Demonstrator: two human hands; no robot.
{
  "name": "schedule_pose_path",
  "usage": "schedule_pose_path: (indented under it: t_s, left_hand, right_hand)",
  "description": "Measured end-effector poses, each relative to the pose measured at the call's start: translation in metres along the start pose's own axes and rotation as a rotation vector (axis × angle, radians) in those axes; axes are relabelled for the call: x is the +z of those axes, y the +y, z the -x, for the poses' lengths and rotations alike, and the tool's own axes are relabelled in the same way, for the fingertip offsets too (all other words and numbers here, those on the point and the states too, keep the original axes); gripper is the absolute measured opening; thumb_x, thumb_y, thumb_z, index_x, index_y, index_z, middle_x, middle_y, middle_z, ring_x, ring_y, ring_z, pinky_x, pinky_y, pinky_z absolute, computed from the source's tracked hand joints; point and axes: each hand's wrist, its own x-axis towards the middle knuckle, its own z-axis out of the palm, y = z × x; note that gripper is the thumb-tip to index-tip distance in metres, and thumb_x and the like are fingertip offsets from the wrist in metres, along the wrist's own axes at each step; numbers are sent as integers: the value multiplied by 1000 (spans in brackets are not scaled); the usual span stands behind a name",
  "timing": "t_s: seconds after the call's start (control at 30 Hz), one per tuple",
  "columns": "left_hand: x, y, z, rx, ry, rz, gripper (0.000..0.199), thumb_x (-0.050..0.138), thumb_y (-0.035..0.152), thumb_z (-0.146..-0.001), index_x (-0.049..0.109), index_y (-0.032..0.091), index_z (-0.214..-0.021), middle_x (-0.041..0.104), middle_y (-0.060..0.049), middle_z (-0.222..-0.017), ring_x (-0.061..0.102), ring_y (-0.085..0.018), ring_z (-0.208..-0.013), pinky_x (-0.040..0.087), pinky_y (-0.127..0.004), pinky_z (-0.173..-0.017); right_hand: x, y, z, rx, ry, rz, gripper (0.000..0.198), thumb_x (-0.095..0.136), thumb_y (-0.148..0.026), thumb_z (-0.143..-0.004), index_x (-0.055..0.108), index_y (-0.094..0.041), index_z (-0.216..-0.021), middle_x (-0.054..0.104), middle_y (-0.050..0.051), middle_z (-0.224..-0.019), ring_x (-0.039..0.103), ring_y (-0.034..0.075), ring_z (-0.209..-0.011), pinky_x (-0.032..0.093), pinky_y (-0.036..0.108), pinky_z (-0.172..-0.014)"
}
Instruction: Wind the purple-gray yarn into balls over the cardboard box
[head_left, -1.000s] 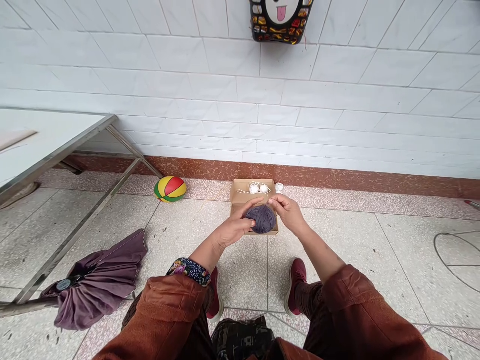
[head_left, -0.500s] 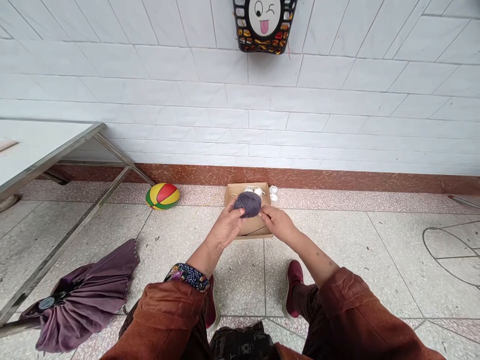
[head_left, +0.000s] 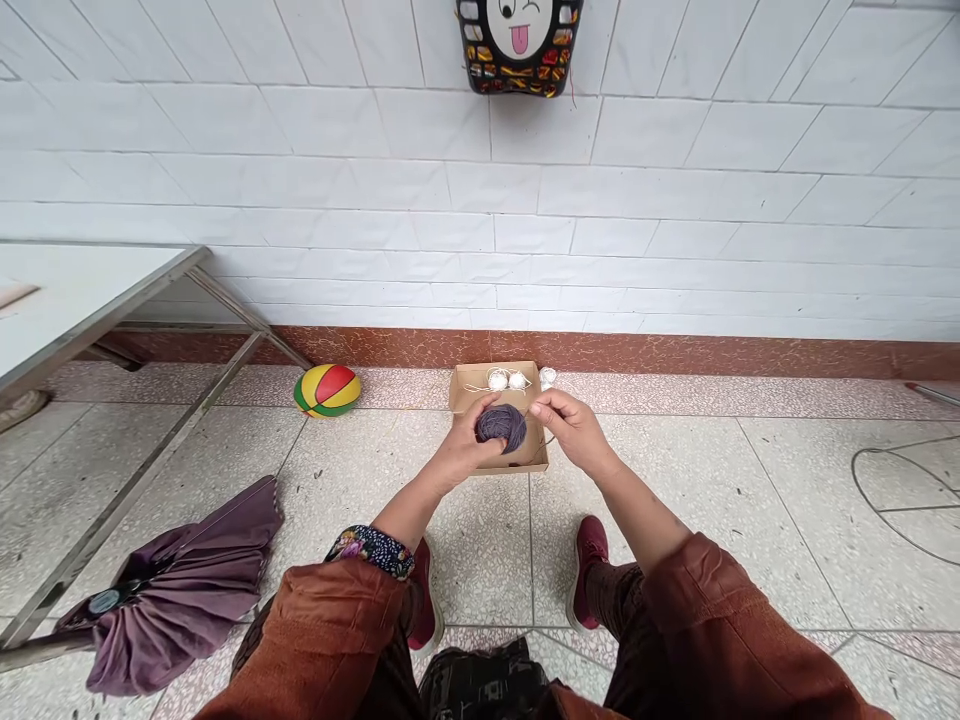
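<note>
Clasping a ball of dark grey yarn [head_left: 501, 428], the left hand [head_left: 459, 452] is clamped around it, thumb on the near side, fingers behind. The ball is held up over the open cardboard box [head_left: 534, 452]. At the ball's three o'clock, the right hand [head_left: 574, 430] has thumb and forefinger pinched together, apparently on a thin dark strand [head_left: 553, 439]; the exact contact is too small to make out. Two white balls of yarn [head_left: 508, 380] lie in the box's lid at twelve o'clock, and another white ball [head_left: 548, 377] sits just outside it, between one and two. Near half past nine, well apart, rests a striped ball [head_left: 328, 390]. The step in hand looks like winding the strand onto the grey ball; as a judgement, the next move calls for light, even tension from the pinch while the left hand turns the ball
</note>
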Motion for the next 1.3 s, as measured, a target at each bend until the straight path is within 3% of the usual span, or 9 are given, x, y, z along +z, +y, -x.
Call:
schedule_pose_path:
  t_s: [0.13,0.27,0.4,0.57,0.8,0.93,1.03,1.2,1.3]
  left_hand:
    - [2,5,8,-3,-240,220,82,77,29,-73,46,28,-149,66,-7,-123,59,-28,-114,39,-44,-106]
    - [6,9,13,16,-325,525,71,78,30,-73,57,27,-141,64,-9,-132,57,-30,-122,41,-43,-105]
    - [5,9,11,15,-215,692,59,79,25,-73,66,22,-130,65,-11,-131,55,-31,-128,40,-43,-108]
    - [-1,1,3,-47,-8,750,51,81,20,-70,69,23,-120,70,-7,-120,61,-24,-115,45,-36,-98]
    - [-9,-4,1,-111,77,603,60,81,23,-65,65,23,-123,68,-6,-119,61,-24,-111,47,-36,-95]
    - [-11,-7,-2,-15,147,238,65,77,20,-63,61,22,-127,64,-8,-125,57,-28,-120,38,-44,-109]
    - [-11,-10,-1,59,182,-50,74,77,18,-60,60,23,-132,60,-10,-131,53,-32,-125,34,-49,-113]
    - [-7,-5,11,11,-148,-9,94,77,19,-67,40,27,-154,63,-10,-123,62,-29,-107,44,-49,-100]
    - [-4,3,16,9,-323,154,96,77,22,-72,34,32,-157,64,-9,-126,61,-28,-109,44,-47,-100]
  right_hand:
    - [1,15,-7,23,62,59,24,61,-40,-92,65,-21,-78,64,1,-78,59,18,-77,46,30,-76]
    - [7,27,-6,101,32,125,27,57,-41,-94,64,-21,-78,62,1,-74,57,17,-72,45,28,-70]
    - [18,37,1,154,-60,262,23,52,-32,-97,66,-21,-83,64,1,-74,60,18,-71,46,28,-68]
    - [32,39,10,24,-285,422,20,51,-23,-99,70,-21,-97,72,6,-91,67,21,-83,49,31,-76]
    - [31,23,13,-24,-370,428,17,53,-25,-100,69,-20,-94,71,4,-89,65,19,-81,48,30,-75]
    - [26,-4,15,-51,-437,180,23,55,-34,-100,68,-20,-88,67,1,-78,59,14,-70,46,26,-69]
    - [18,-18,13,-6,-304,47,27,55,-42,-100,69,-21,-91,66,1,-79,59,15,-71,46,26,-68]
    - [5,-6,-1,24,-12,62,31,56,-49,-96,66,-22,-86,63,2,-79,56,17,-74,46,30,-72]
    - [6,13,-6,91,21,107,30,55,-48,-95,63,-22,-82,57,0,-74,53,16,-71,44,29,-70]
